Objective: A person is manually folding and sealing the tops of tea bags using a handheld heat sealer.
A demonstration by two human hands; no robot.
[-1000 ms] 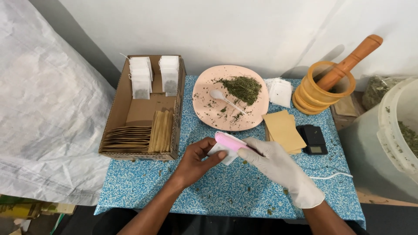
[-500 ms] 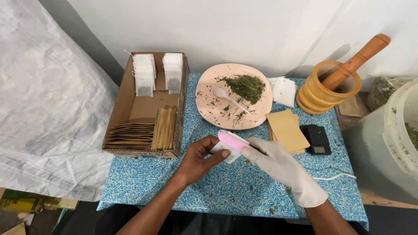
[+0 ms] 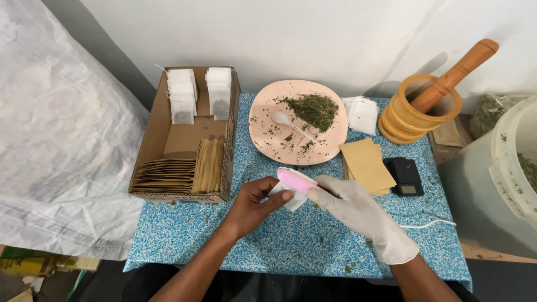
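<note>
My bare left hand (image 3: 254, 204) pinches a small white tea-bag sachet (image 3: 292, 198) above the blue speckled table. My right hand (image 3: 349, 204), in a white glove, grips a pink hand-held sealer (image 3: 296, 180) that is pressed on the top edge of the sachet. Just behind them lies a peach plate (image 3: 268, 142) with a heap of dried green herbs (image 3: 314, 109) and a white plastic spoon (image 3: 291, 124).
A cardboard box (image 3: 155, 140) at left holds white sachets and brown envelopes. More brown envelopes (image 3: 366, 165), a black pocket scale (image 3: 406, 176), loose white sachets (image 3: 361, 114) and a wooden mortar with pestle (image 3: 425, 103) stand at right. A white bucket (image 3: 512, 162) sits at the far right, and a white cable (image 3: 430, 225) lies near the table's right edge.
Both hands have stayed together on the sachet and the pink sealer. Only the camera has shifted slightly.
</note>
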